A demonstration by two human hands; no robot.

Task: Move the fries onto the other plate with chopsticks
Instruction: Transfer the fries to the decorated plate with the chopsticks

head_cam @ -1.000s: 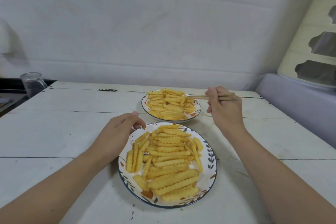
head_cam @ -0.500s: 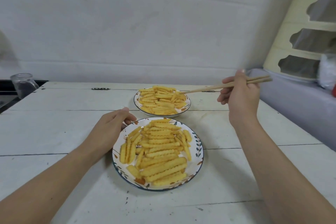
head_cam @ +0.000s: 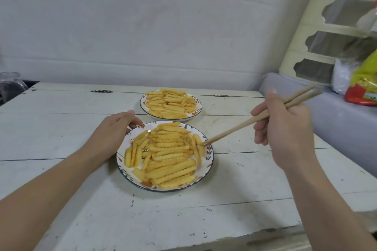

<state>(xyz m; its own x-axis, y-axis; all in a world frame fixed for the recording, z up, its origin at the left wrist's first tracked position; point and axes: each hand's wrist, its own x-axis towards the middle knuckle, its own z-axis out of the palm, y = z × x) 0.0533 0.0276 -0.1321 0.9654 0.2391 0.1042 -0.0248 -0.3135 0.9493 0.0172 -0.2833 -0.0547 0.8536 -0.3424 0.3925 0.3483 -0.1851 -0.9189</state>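
Two white patterned plates hold crinkle-cut fries on the white wooden table. The near plate carries a large pile of fries. The far plate holds another pile of fries. My left hand rests against the near plate's left rim, fingers curled on the edge. My right hand grips a pair of wooden chopsticks. Their tips reach the fries at the near plate's right edge. No fry is lifted.
A glass jar stands at the table's far left corner. A grey ledge runs along the right with a yellow and red bag on it. A white wall lies behind the table.
My right hand swung the chopstick tips from the far plate back and down to the near plate's right edge. My left hand stayed on the near plate's rim.
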